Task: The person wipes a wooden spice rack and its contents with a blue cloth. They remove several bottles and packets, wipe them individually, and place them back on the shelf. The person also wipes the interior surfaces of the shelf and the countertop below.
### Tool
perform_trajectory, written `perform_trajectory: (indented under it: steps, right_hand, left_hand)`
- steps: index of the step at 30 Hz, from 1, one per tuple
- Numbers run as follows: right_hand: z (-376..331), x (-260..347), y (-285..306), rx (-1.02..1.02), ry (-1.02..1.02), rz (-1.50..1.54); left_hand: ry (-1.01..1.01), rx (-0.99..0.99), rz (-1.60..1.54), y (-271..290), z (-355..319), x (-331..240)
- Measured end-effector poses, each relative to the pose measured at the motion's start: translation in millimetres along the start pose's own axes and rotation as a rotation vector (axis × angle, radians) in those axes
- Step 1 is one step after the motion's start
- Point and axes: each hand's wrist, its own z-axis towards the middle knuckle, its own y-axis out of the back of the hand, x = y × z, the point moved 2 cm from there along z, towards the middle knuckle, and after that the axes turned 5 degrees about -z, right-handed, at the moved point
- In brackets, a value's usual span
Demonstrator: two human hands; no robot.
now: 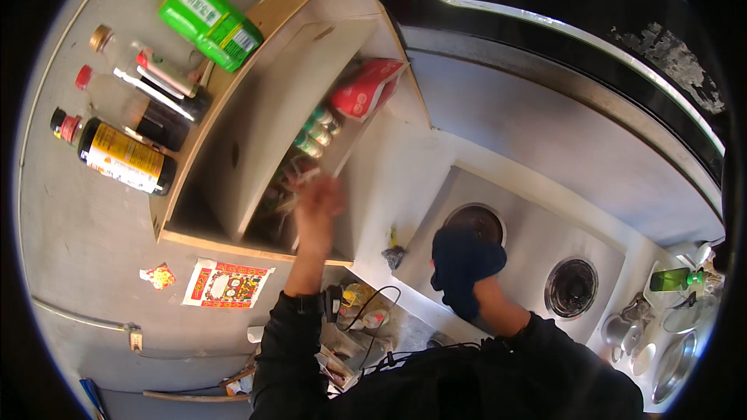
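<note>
The right hand [467,268] grips one dark blue cloth [461,260] on the steel stove [529,233] with two burners; the blurry left hand [317,201] reaches into the wooden shelf [257,120], its grip unclear.

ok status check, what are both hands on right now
Left hand raised into the wooden wall shelf, blurred, grip unclear. Right hand under a dark blue cloth, pressed on the steel stove top by the left burner. Nothing between them.

Stove top [529,233], right of centre: brushed metal, dull sheen, smooth. Cloth [461,263] on it: dark blue fabric, matt, soft folds. Shelf [264,109], upper centre: pale wood, unvarnished, matt. Green bottle [206,19], upper left: glossy plastic, paper label. Red pouch [364,87]: shiny plastic film. Wall [85,225], left: rough grey plaster.
</note>
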Motion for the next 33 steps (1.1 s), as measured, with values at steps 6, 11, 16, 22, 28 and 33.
perform_trajectory:
  steps: [6,11,16,22,28,33]
  right_hand:
    - [36.0,-16.4,-17.0,-0.015,-0.530,1.214]
    - [109.8,1.8,1.4,-0.031,-0.507,1.725]
    - [278.5,79.1,26.1,0.216,-0.180,1.735]
    - [485.3,104.8,58.9,-0.576,-0.227,-0.110]
    - [426.7,189.7,-45.6,0.124,0.102,-0.938]
    - [364.3,212.5,-74.6,0.108,0.336,-0.783]
  left_hand:
    - [-0.662,0.187,0.673,10.4,-96.1,-90.6]
    - [-1.226,-0.275,0.956,100.7,-120.1,-170.1]
    - [-1.349,-0.585,0.984,176.7,-75.3,-204.6]
    - [-1.302,-0.374,0.843,174.3,-24.6,-193.1]
    - [-1.319,-0.405,0.798,191.2,-19.8,-184.0]
    - [-1.339,-0.392,0.715,179.4,-11.2,-177.8]
